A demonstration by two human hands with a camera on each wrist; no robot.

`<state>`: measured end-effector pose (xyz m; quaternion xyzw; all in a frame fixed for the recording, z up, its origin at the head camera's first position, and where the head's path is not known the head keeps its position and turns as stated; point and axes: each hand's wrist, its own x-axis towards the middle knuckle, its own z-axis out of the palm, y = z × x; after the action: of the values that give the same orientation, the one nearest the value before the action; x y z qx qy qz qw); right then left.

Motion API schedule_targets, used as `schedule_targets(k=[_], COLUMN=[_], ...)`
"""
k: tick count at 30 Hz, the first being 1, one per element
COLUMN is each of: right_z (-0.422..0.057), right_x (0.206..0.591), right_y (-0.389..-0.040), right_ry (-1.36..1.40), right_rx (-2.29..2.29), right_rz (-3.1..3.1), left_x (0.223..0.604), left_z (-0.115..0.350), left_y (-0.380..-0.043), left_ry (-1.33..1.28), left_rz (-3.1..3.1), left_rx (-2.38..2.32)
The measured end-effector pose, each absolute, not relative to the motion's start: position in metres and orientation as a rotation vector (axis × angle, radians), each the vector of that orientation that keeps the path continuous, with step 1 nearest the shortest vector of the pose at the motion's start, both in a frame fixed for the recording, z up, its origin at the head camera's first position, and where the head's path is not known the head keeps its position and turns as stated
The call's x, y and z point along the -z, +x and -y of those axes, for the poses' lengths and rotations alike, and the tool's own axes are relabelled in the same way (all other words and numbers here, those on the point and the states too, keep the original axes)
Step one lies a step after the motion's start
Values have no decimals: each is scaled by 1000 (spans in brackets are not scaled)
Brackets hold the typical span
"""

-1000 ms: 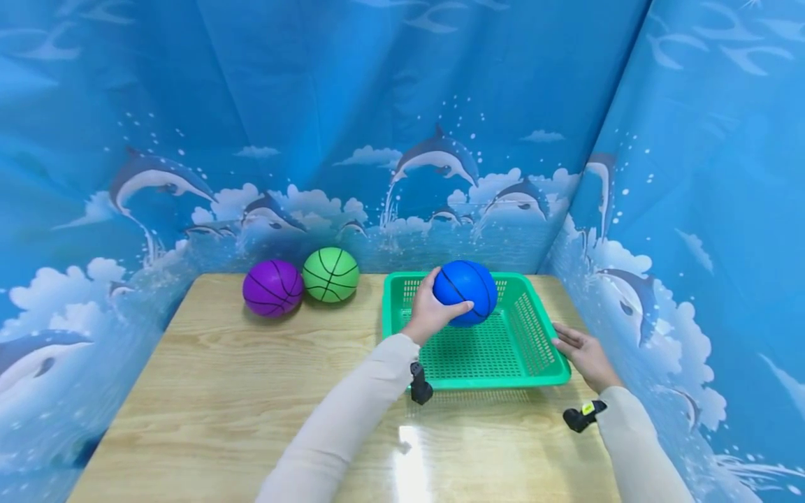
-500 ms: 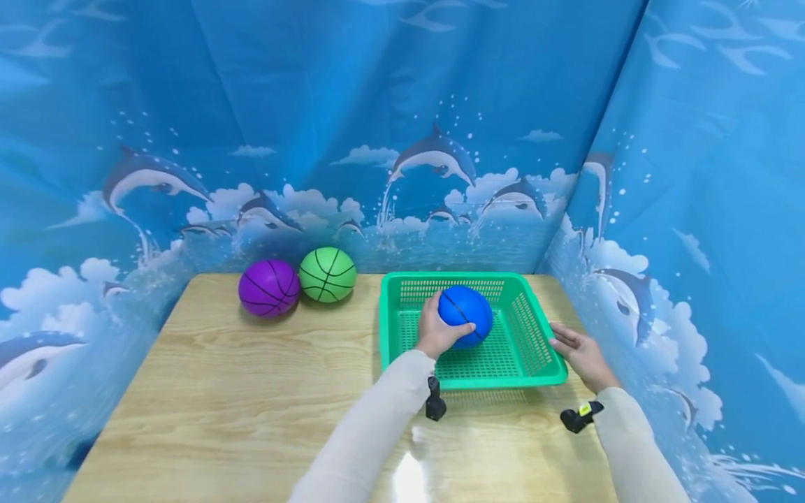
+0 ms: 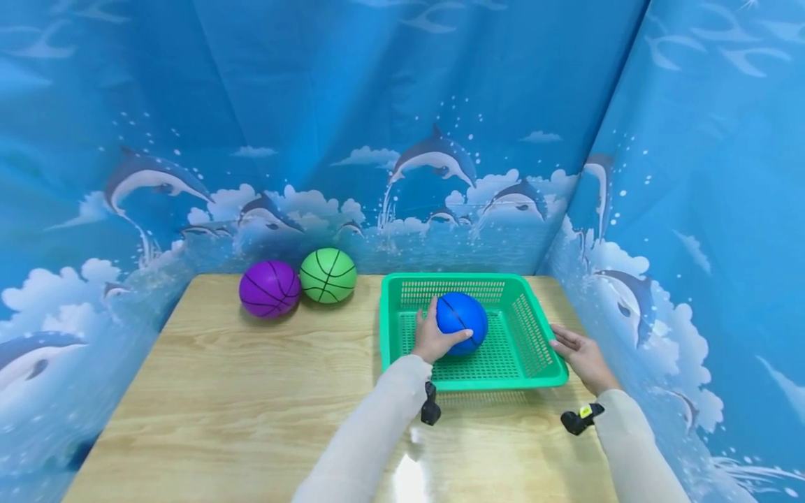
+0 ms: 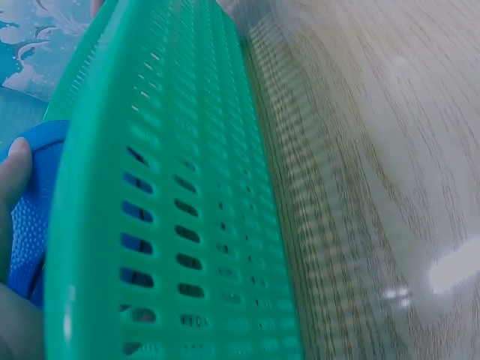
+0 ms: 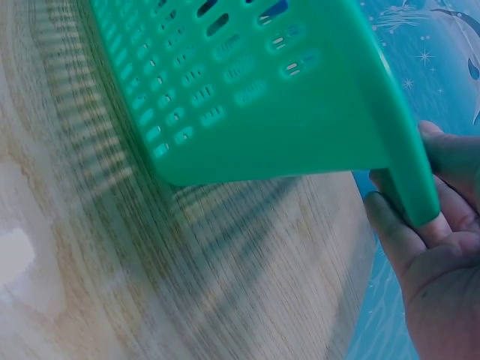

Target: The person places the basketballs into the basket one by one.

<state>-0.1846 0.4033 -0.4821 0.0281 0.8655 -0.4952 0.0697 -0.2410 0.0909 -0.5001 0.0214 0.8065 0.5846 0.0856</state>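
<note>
A small blue basketball (image 3: 462, 323) sits inside the green plastic basket (image 3: 405, 349), left of its middle. My left hand (image 3: 434, 339) holds it from the left and near side, thumb across its front and fingers at its left edge. In the left wrist view, the thumb (image 4: 15, 171) lies on the ball behind the basket's near wall. At the basket's right rim is my right hand (image 3: 585, 356). The right wrist view has its fingers and thumb on either side of the rim (image 5: 416, 176), gripping it.
A purple basketball (image 3: 270, 288) and a light green basketball (image 3: 328, 275) stand side by side at the table's back left. The wooden table (image 3: 251, 391) meets blue dolphin-print curtains (image 3: 314, 140) behind and on the right.
My left hand has lowered the blue basketball into the basket, then shifted slightly left with it. Its fingers look more spread than before. The right hand stays at the rim.
</note>
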Motion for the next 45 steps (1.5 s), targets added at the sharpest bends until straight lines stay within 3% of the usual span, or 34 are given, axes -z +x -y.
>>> schedule_targets(k=[8, 29, 45], right_z=[-403, -399, -399], right_x=[485, 482, 483], right_y=[-187, -186, -186], right_ry=[101, 151, 132], right_rx=[1486, 1490, 1516], right_rz=[-2615, -2589, -2578], left_x=[496, 489, 449], left_z=[-96, -97, -40], left_y=[-242, -239, -262], left_ry=[3, 190, 380], left_rz=[-2370, -2221, -2397], left_rx=[-1798, -1757, -1641])
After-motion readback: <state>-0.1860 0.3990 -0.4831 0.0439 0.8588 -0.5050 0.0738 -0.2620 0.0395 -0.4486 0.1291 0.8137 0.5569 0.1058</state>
